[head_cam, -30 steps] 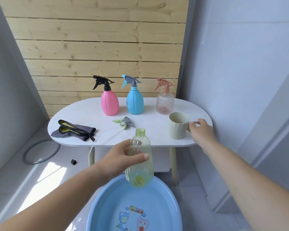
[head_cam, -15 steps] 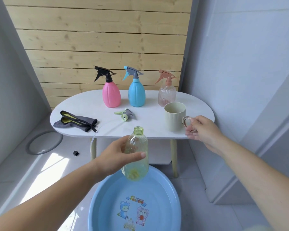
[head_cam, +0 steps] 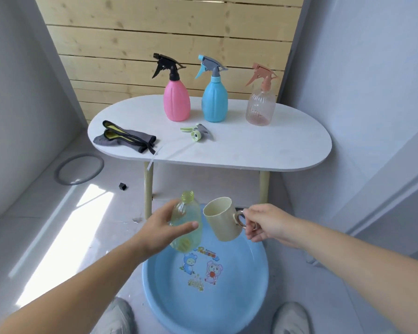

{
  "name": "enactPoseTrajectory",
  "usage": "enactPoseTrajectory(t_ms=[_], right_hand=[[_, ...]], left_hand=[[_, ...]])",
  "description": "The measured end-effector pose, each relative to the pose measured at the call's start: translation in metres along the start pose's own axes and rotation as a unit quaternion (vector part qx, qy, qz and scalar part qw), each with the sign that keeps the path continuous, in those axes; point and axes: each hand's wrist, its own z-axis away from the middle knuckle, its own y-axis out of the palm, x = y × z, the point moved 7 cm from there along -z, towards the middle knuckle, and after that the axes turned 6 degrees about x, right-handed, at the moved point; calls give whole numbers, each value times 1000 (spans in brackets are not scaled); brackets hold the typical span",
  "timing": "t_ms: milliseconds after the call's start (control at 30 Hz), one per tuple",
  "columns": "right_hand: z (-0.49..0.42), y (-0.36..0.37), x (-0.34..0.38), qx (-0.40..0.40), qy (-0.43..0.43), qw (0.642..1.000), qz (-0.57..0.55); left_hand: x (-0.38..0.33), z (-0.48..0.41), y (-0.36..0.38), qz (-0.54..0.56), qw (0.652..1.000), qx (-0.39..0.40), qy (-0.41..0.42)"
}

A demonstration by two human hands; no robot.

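Gripping a yellow-green bottle (its cap is off) in the left hand, the person is holding it over the near blue basin, while the right hand is pinching the handle of a cream mug, tilted just beside the bottle's neck.

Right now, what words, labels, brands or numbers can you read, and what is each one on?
Round light-blue plastic basin, curved multicoloured lettering above its two cartoon figures: too blurred to read.
Same basin, yellow characters below the figures: too blurred to read.
Cream plastic mug, clear yellow-green plastic bottle, pink spray bottle, blue spray bottle, clear pinkish spray bottle: no print visible.
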Motion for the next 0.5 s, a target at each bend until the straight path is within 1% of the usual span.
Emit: enactPoseTrajectory(t_ms=[100,200,367,500], right_hand=[[-30,9,-36,-9,57,998,33],[-59,20,-67,-20,101,993,56],[-85,43,-109,-23,140,988,56],[-98,53,-127,-24,150,988,25]], left_hand=[[40,3,6,32,999,-2,-43],[68,5,15,51,996,0,-68],[103,6,26,74,992,9,-97],[117,-2,23,76,990,-18,-119]])
